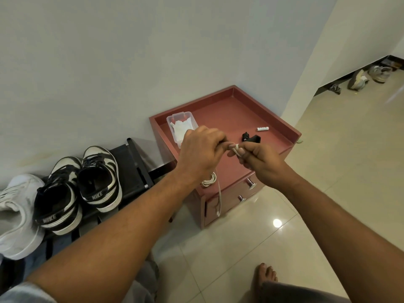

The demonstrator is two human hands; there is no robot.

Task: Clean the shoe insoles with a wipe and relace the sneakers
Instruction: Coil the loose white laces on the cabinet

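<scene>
A white shoelace (219, 193) hangs from my hands over the front of a red cabinet (231, 114). My left hand (200, 153) grips the lace from above. My right hand (261, 161) pinches a bit of the lace between thumb and finger. A second coiled white lace (208, 180) lies on the cabinet's front edge. A clear plastic tub of white wipes (181, 127) sits at the cabinet's back left. Two black-and-white sneakers (100, 176) (58, 195) stand on a black rack at left, beside a white sneaker (16, 213).
A small white tube (262, 128) and a black object (251, 137) lie on the cabinet top. The cabinet has two drawer knobs (251, 184). Wall stands behind; tiled floor (328, 171) spreads right. More shoes (367, 76) lie at far right. My bare foot (266, 273) is below.
</scene>
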